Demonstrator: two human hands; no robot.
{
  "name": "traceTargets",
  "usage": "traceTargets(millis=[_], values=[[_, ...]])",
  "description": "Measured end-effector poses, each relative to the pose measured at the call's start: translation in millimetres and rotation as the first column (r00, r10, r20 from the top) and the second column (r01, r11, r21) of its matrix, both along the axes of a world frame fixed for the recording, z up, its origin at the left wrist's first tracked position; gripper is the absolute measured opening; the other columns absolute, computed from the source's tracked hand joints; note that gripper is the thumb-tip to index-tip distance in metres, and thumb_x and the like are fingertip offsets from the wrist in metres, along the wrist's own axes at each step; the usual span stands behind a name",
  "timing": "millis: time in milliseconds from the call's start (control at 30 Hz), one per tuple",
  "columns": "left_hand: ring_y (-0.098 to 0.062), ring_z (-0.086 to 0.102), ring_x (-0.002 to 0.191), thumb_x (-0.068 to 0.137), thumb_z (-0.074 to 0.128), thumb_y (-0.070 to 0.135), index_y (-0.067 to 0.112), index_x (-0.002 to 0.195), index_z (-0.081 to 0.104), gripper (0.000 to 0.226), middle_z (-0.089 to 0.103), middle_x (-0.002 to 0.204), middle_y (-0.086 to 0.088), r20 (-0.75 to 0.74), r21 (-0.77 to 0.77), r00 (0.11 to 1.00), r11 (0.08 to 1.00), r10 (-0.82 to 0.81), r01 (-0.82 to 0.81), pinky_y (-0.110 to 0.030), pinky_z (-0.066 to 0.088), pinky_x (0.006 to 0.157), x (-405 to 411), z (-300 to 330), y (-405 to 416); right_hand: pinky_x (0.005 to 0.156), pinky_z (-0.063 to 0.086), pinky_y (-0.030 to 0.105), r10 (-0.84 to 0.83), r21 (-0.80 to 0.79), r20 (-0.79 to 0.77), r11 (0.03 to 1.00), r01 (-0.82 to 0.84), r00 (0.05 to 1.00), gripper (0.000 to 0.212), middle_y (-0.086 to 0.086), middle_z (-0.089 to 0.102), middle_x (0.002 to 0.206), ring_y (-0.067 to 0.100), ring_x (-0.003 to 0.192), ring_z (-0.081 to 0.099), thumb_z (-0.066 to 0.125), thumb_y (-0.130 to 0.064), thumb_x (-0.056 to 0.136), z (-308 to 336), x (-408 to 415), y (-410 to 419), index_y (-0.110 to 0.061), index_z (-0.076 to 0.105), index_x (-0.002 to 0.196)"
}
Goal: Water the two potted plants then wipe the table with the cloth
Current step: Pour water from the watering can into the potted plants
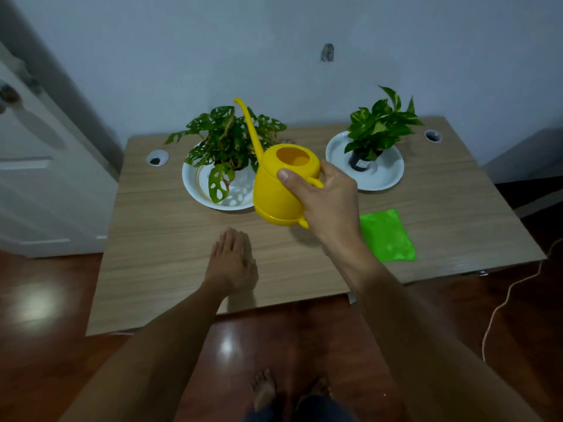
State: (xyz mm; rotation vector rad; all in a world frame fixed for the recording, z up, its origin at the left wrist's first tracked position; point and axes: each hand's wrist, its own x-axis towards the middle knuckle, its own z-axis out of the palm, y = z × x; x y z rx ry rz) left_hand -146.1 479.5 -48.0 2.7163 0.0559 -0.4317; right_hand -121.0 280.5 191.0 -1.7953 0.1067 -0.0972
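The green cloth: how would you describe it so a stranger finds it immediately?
On the wooden table, look toward the near right corner. The green cloth lies flat there, in front of the right potted plant's white saucer, the only bright green fabric.

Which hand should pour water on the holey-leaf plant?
The right hand, probably. Its fingers already hold the yellow watering can, with the spout over the holey-leaf plant. The left hand rests flat on the table, holding nothing.
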Motion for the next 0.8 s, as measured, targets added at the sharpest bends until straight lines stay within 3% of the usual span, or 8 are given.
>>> traceTargets(millis=[167, 267, 433, 567, 667, 800], values=[[-0.034, 0.0, 0.159, 0.099, 0.037, 0.047, 0.008, 0.161, 0.007, 0.079, 0.004, 0.17, -0.019, 0.009, 0.02, 0.998, 0.998, -0.058, 0.057, -0.047, 0.005, 0.128, 23, 18, -34, 0.085, 0.059, 0.03, 0.004, 0.127, 0.079, 0.992, -0.014, 0.997, 0.033, -0.005, 0.078, 0.105, 0.006, 0.099, 0.072, 0.084, -0.028, 0.085, -6, -2, -33, -0.018, 0.071, 0.114], [-0.032, -0.002, 0.159, 0.095, 0.032, 0.051, 0.008, 0.161, 0.007, 0.082, 0.002, 0.17, -0.019, 0.007, 0.019, 0.997, 0.997, -0.076, 0.076, -0.045, 0.004, 0.129, 39, 26, -62, 0.088, 0.059, 0.029, -0.006, 0.191, 0.098, 0.982, -0.013, 0.995, 0.035, -0.013, 0.077, 0.104, 0.004, 0.101, 0.072, 0.084, -0.02, 0.085, -7, -1, -64, -0.018, 0.069, 0.116], [-0.033, -0.001, 0.159, 0.101, 0.045, 0.041, 0.011, 0.161, 0.009, 0.076, 0.002, 0.17, -0.022, 0.049, -0.01, 0.995, 0.996, -0.083, 0.083, -0.044, 0.004, 0.128, 65, 34, -131, 0.088, 0.057, 0.023, -0.049, 0.166, 0.134, 0.986, 0.026, 0.99, 0.045, -0.01, 0.075, 0.112, 0.002, 0.105, 0.07, 0.085, -0.022, 0.084, -10, 9, -130, -0.016, 0.068, 0.125], [-0.035, 0.003, 0.159, 0.1, 0.048, 0.041, 0.01, 0.161, 0.01, 0.078, 0.006, 0.169, -0.023, 0.08, -0.023, 0.992, 0.995, -0.098, 0.1, -0.044, 0.008, 0.128, 83, 39, -199, 0.093, 0.058, 0.042, -0.052, 0.131, 0.149, 0.991, 0.032, 0.987, 0.04, -0.004, 0.077, 0.109, 0.013, 0.102, 0.072, 0.086, -0.024, 0.084, -23, 23, -195, -0.032, 0.066, 0.117], [-0.037, 0.006, 0.158, 0.099, 0.044, 0.046, 0.01, 0.161, 0.012, 0.079, 0.008, 0.168, -0.025, 0.074, -0.03, 0.993, 0.995, -0.094, 0.096, -0.046, 0.01, 0.128, 94, 41, -251, 0.095, 0.057, 0.048, -0.015, 0.121, 0.132, 0.993, -0.001, 0.991, 0.041, -0.002, 0.076, 0.112, 0.017, 0.106, 0.072, 0.084, -0.024, 0.086, -35, 33, -246, -0.02, 0.066, 0.121], [-0.038, 0.007, 0.158, 0.099, 0.053, 0.044, 0.015, 0.162, 0.012, 0.08, 0.007, 0.169, -0.023, 0.06, -0.071, 0.997, 0.996, -0.057, 0.061, -0.047, 0.013, 0.128, 104, 44, -319, 0.094, 0.056, 0.029, 0.018, 0.101, 0.096, 0.994, -0.027, 0.995, 0.044, -0.007, 0.076, 0.113, 0.009, 0.106, 0.071, 0.082, -0.02, 0.088, -44, 42, -310, -0.016, 0.065, 0.128]])
